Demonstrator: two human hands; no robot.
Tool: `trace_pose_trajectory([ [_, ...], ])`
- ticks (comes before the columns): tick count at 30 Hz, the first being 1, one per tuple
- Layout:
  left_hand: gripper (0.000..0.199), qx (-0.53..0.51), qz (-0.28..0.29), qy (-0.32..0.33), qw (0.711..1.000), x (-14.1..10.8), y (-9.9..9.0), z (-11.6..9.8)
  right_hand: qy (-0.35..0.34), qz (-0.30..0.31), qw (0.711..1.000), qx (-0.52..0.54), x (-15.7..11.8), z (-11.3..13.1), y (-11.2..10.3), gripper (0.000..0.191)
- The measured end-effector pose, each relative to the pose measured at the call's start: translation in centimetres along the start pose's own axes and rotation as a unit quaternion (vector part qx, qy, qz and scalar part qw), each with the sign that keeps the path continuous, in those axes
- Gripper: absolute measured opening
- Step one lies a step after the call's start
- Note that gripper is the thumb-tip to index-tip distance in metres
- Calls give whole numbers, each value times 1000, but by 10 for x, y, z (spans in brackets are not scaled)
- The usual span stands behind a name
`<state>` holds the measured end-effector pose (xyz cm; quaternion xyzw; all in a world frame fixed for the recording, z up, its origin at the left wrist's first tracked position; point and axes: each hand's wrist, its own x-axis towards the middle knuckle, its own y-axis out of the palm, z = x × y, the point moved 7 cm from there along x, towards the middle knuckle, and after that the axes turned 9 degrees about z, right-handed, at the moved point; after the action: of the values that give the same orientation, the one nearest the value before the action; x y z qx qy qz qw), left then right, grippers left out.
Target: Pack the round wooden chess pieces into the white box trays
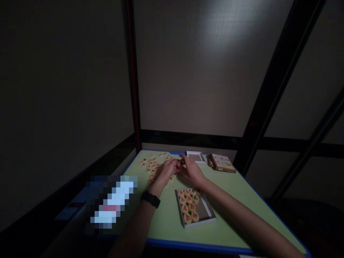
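Observation:
Both my hands meet over the far middle of the table, at the edge of a scattered heap of Chinese chess pieces [151, 166]. My left hand [168, 170], with a black band on its wrist, has its fingers closed at a round chess piece [181, 163]. From the other side, my right hand [192, 170] curls its thumb and fingers around the same piece. Nearer to me lies a shallow open box [205, 208], partly filled with rows of pieces with red or dark characters. My right forearm passes over its far right corner.
An open white-rimmed tray [195, 157] lies at the far edge, with a printed box [222, 163] to its right. The green table [236, 208] has a blue edge. A pixelated bright patch covers its left side. Dark-framed wall panels stand behind.

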<state>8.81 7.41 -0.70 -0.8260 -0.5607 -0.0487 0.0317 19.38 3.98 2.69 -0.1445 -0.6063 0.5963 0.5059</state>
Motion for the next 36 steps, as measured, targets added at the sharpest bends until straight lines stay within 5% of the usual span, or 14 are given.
trace_pose_trajectory([
  [4, 30, -132, 114, 7, 985, -10, 29, 2, 6, -92, 995, 41, -39, -9, -16, 41],
  [9, 27, -164, 186, -22, 968, -19, 42, 3, -14, -102, 995, 13, -62, -1, -25, 23],
  [17, 36, -187, 190, -39, 963, -21, 38, 3, -37, -158, 986, 42, -69, 6, -44, 24],
  [36, 50, -228, 261, -49, 937, -34, 49, -5, -118, -200, 970, 69, -75, 28, -49, 20],
])
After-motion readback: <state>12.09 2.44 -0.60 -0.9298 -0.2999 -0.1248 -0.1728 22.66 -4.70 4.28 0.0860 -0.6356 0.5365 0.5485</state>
